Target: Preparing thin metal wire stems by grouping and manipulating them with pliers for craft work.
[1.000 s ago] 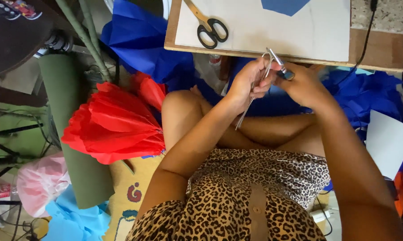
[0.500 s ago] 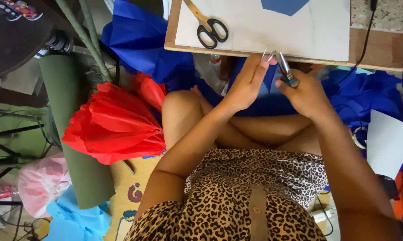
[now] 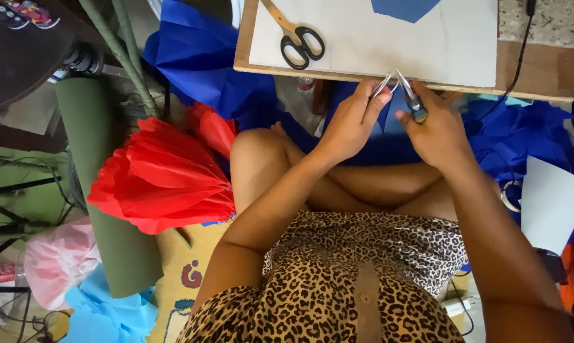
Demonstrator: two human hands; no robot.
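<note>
Bottom of frame: leopard-print dress [image 3: 338, 286], crossed legs above it. Centre-upper: left hand [image 3: 350, 124] pinches a thin silver wire [image 3: 382, 84] between closed fingertips; right hand [image 3: 436, 130] is wrapped tight around small pliers [image 3: 411, 98], tips touching the wire. Both sit just below the wooden board [image 3: 535, 70] edge. Centre-left: red tissue flower [image 3: 163, 181]. Top centre, on the board's white sheet [image 3: 389, 44]: scissors [image 3: 296, 35].

A home craft corner on the floor: a red pleated tissue-paper flower [image 3: 163, 181] at left centre, crumpled blue tissue sheets [image 3: 201, 60] at upper centre, black-handled scissors [image 3: 298, 37] on a wooden board surface [image 3: 535, 67] at top, a patterned yellow rug [image 3: 179, 286] below.
</note>
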